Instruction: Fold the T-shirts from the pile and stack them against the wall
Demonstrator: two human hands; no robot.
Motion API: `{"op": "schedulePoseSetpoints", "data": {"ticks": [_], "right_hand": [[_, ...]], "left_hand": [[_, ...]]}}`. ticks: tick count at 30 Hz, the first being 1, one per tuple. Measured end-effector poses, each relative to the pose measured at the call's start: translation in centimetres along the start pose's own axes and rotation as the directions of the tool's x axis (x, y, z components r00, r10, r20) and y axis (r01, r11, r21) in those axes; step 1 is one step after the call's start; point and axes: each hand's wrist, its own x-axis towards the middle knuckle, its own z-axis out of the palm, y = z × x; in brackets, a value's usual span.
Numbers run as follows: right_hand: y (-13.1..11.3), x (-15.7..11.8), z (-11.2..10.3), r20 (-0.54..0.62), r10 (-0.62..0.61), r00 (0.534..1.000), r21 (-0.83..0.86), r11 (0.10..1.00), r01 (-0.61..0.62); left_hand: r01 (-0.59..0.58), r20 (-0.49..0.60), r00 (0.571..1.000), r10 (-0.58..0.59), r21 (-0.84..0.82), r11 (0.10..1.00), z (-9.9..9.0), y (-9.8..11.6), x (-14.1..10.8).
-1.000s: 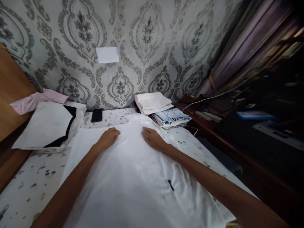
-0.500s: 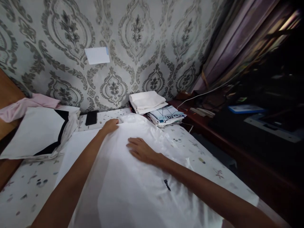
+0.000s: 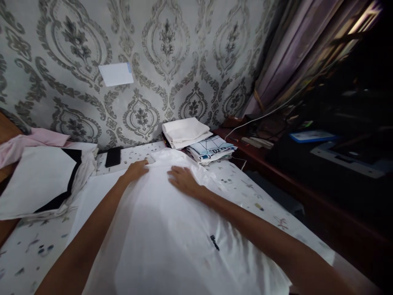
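A large white shirt [image 3: 159,229] with small dark lettering lies spread over the patterned sheet, wrinkled along its right side. At its upper left edge my left hand [image 3: 137,169] is closed on the cloth. To the right of it, my right hand [image 3: 183,180] rests flat on the shirt with its fingers apart. Another smooth white cloth [image 3: 101,184] shows partly beneath my left arm.
Beyond the shirt are a folded white cloth [image 3: 187,132] and a folded blue-and-white printed one [image 3: 211,148]. A black phone [image 3: 113,157] lies near the wall. White-and-black clothes [image 3: 46,178] and a pink cloth [image 3: 37,141] are left. A dark red wooden edge [image 3: 276,176] runs along the right.
My right hand has slid a little up the shirt, away from me. My left hand keeps its hold on the edge. The view has shifted slightly.
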Motion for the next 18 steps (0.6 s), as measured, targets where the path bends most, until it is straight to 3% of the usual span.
{"op": "schedulePoseSetpoints", "data": {"ticks": [2, 4, 12, 18], "right_hand": [[1.4, 1.3, -0.6, -0.017, 0.111, 0.994, -0.06, 0.992, -0.112], [2.5, 2.7, -1.2, -0.03, 0.146, 0.989, -0.083, 0.985, -0.148], [3.0, 10.5, -2.5, 0.029, 0.084, 0.996, -0.133, 0.988, -0.08], [2.8, 14.5, -1.5, 0.1, 0.169, 0.981, -0.17, 0.974, -0.151]], "left_hand": [[0.014, 0.012, 1.0, -0.015, 0.014, 1.0, -0.3, -1.1, -0.6], [0.038, 0.022, 0.999, -0.038, 0.026, 0.999, -0.6, -2.3, -1.4], [0.117, 0.037, 0.992, -0.119, 0.066, 0.991, -2.1, -6.9, -4.5], [0.158, 0.051, 0.985, -0.165, 0.111, 0.981, -3.0, -10.4, -6.8]]}}
